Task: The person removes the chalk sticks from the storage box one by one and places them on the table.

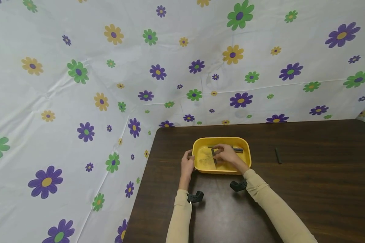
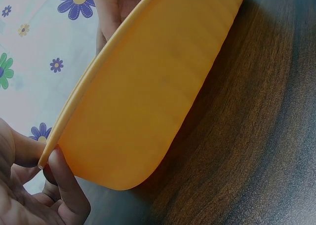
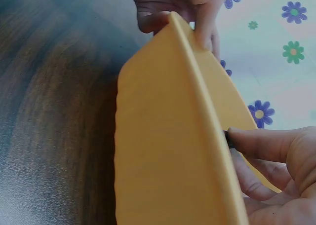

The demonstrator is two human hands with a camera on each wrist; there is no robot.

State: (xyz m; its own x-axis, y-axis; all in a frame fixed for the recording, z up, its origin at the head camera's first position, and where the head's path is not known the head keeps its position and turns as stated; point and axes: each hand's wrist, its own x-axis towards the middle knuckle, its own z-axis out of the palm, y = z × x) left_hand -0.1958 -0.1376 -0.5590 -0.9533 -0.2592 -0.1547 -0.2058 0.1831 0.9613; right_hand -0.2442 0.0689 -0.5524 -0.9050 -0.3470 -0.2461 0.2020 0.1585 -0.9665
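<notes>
A yellow plastic tray [image 1: 222, 171] with raised walls stands on the dark table. My left hand [image 1: 187, 165] pinches its left rim, thumb and fingers on either side of the wall, as the left wrist view shows. Over the inside of the tray, my right hand [image 1: 227, 154] holds a thin dark stick [image 1: 213, 153] between thumb and fingers. In the right wrist view only the dark tip of this stick [image 3: 228, 138] shows; the tray wall hides the rest. More dark sticks [image 1: 238, 150] lie along the tray's far side, partly behind the right hand.
Another short dark stick [image 1: 278, 155] lies on the wood-grain table [image 1: 316, 179], right of the tray. Dark smudges mark the tray floor [image 1: 204, 160]. A white flower-print sheet [image 1: 170, 84] hangs behind the table and along its left side.
</notes>
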